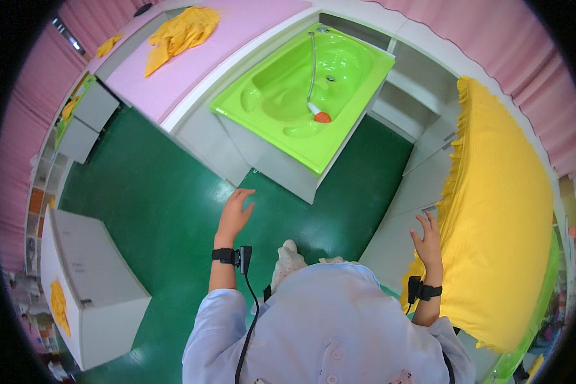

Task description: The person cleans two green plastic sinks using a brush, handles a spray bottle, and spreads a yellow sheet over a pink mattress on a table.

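Observation:
My left hand (pixel 235 214) hangs open over the green floor (pixel 160 198), fingers spread, holding nothing, a short way in front of the bright green basin (pixel 281 121). My right hand (pixel 427 240) is open too, fingers apart, beside the left edge of a large yellow towel (pixel 499 217) that covers a counter on my right; whether it touches the cloth I cannot tell. Each wrist wears a black band with a cable. A shower hose with an orange head (pixel 321 116) lies inside the basin.
A pink-topped counter (pixel 198 64) at the back left carries a crumpled yellow cloth (pixel 179 35). A white cabinet (pixel 89 288) stands at the left with a yellow cloth on its side. White drawers (pixel 422 160) sit under the towel. Pink curtains ring the room.

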